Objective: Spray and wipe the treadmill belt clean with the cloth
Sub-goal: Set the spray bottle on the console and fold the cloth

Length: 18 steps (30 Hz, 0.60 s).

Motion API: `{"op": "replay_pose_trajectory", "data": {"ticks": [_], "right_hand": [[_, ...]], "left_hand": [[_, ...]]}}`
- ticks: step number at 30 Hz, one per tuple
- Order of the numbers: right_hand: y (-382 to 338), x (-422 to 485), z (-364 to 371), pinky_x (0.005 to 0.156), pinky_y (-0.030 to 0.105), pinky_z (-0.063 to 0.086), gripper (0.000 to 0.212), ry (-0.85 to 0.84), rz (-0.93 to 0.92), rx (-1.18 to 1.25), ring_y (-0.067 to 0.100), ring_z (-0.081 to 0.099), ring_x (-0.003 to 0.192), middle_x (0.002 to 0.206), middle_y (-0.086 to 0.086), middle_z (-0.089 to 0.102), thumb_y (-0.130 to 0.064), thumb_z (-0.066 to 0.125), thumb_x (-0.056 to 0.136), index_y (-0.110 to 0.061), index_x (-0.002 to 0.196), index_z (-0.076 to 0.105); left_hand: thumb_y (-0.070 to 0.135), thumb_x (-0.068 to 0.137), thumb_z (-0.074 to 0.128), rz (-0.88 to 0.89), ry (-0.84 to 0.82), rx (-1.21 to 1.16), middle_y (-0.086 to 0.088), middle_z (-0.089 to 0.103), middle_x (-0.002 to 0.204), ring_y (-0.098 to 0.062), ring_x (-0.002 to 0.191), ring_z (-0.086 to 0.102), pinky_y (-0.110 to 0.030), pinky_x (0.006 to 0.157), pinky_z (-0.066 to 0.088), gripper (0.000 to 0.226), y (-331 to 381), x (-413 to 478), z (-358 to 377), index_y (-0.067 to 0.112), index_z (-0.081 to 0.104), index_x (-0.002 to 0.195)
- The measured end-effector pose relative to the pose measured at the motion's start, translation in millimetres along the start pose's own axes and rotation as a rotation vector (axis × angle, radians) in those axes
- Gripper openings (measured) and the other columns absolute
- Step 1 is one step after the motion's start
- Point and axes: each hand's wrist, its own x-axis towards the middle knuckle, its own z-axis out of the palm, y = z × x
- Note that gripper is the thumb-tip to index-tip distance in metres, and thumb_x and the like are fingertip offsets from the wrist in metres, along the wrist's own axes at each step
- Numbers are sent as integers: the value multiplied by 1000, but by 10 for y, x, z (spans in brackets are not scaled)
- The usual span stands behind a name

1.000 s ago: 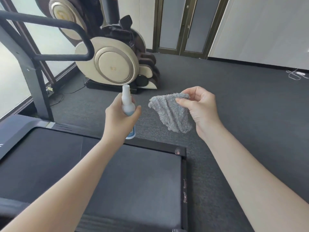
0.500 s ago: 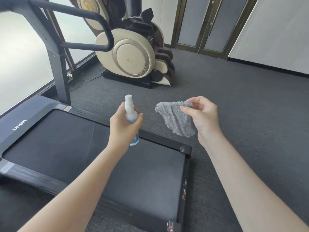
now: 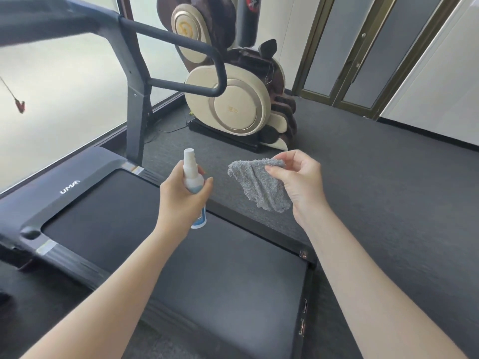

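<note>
Only thing I can actually read is the white "UMA" logo (image 3: 70, 187) on the treadmill's front cover (image 3: 103, 161), spray bottle (image 3: 193, 177) label's too blurry.

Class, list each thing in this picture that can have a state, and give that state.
spray bottle: upright, gripped in the left hand, above the treadmill belt.
cloth: crumpled, hanging from the right hand, which pinches it.
treadmill belt: untouched by cloth or hands.
doors: closed.
</note>
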Motion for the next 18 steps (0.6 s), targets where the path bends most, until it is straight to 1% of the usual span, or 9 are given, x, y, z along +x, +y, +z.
{"op": "replay_pose_trajectory", "data": {"ticks": [2,5,7,9,10,12,15,16,18], "right_hand": [[-53,6,334,60,12,46,23,-12,-1,10,7,56,66,71,-3,62,5,72,74,-15,73,60],[-135,8,884,66,19,47,22,-34,-6,20,13,56,73,74,0,62,5,72,73,-14,74,61],[-210,4,1246,65,19,47,22,-42,-13,29,13,56,73,74,0,61,4,72,74,-15,74,60],[-297,-8,1571,61,16,47,22,-45,-22,41,12,55,70,74,0,61,4,72,74,-15,74,60],[-337,-14,1718,59,15,46,22,-48,-31,46,11,55,69,73,0,61,4,72,74,-15,74,60],[-415,-29,1970,58,13,46,23,-56,-47,48,10,53,67,72,0,60,5,72,74,-14,74,60],[-565,-21,2240,61,14,47,23,-62,-66,41,8,54,66,73,0,60,5,72,74,-15,75,60],[-615,-3,2304,63,16,47,22,-65,-72,40,8,55,67,74,0,61,4,72,74,-14,76,61],[-717,50,2403,66,19,47,21,-73,-82,47,10,56,69,76,1,62,4,72,74,-13,79,61]], "left_hand": [[11,80,70,11,9,7,-10,59,77,-40,74,60,-49,69,53,20,-47,162,-285,19,52,79],[11,81,70,32,21,41,-7,60,77,-37,76,59,-44,71,51,21,-140,400,-770,21,51,78],[11,81,70,27,41,50,-7,60,77,-35,77,59,-43,71,51,19,-202,543,-1087,19,52,79],[11,81,70,24,56,52,-1,59,76,-32,76,58,-42,71,51,20,-246,669,-1358,20,52,80],[11,81,70,22,63,47,3,58,75,-27,73,56,-40,70,50,20,-261,722,-1471,21,52,80],[11,81,69,28,79,42,10,55,73,-17,69,52,-34,68,46,20,-279,808,-1642,21,52,80],[12,82,68,50,100,33,12,53,70,-8,64,47,-23,63,41,18,-207,904,-1771,18,51,81],[13,82,68,54,106,31,11,53,70,-6,63,46,-19,60,40,17,-162,934,-1790,17,52,81],[14,82,68,74,108,26,10,54,70,-8,63,46,-20,58,39,18,-70,1000,-1816,18,51,81]]}}
